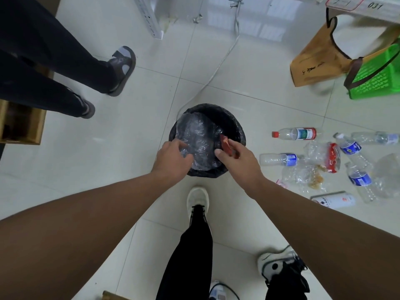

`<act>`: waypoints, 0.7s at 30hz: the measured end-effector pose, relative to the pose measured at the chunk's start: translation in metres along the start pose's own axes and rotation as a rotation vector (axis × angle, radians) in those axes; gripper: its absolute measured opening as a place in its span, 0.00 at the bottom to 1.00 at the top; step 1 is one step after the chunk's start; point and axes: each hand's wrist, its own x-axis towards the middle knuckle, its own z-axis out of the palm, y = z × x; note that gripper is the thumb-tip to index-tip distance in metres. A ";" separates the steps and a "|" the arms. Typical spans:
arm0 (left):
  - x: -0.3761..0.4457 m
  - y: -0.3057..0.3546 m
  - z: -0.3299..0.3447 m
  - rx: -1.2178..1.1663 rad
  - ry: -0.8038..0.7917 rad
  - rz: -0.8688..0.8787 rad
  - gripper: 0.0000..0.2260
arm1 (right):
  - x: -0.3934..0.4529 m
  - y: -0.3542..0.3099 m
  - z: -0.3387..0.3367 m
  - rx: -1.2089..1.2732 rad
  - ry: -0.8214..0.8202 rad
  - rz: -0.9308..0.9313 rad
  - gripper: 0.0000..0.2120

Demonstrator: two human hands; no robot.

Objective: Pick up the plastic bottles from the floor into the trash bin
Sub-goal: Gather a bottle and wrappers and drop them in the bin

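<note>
Left hand [173, 161] fingers curl onto clear plastic [195, 137] lying in the bin [232, 124]. Right hand [240, 161] pinches a red wrapper [225, 144] over the rim. Bottles [279, 159] lie on the floor [129, 131], well right of the right fingers.

Round trash bin [234, 124] w/ black liner stands upright on the floor, clear crumpled plastic filling its top. Approx five clear plastic bottles [294, 134] lie on their sides to its right, mixed w/ wrappers.
</note>
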 end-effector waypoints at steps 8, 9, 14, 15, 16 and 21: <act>-0.002 -0.010 -0.009 -0.010 0.004 -0.007 0.20 | 0.004 0.002 -0.001 0.007 -0.095 0.016 0.50; -0.003 -0.010 -0.010 -0.008 0.000 -0.008 0.21 | 0.002 0.003 -0.004 -0.002 -0.093 0.013 0.51; -0.009 -0.001 -0.006 0.024 -0.025 -0.006 0.24 | -0.010 0.011 -0.036 -0.088 -0.063 0.011 0.50; -0.010 0.004 -0.003 0.029 -0.034 -0.003 0.24 | -0.014 0.014 -0.046 -0.101 -0.053 0.024 0.50; -0.012 0.009 0.000 0.036 -0.044 0.002 0.24 | -0.017 0.019 -0.057 -0.109 -0.041 0.039 0.49; -0.028 0.052 0.030 0.129 -0.101 0.064 0.28 | -0.046 0.058 -0.122 -0.104 0.029 0.094 0.50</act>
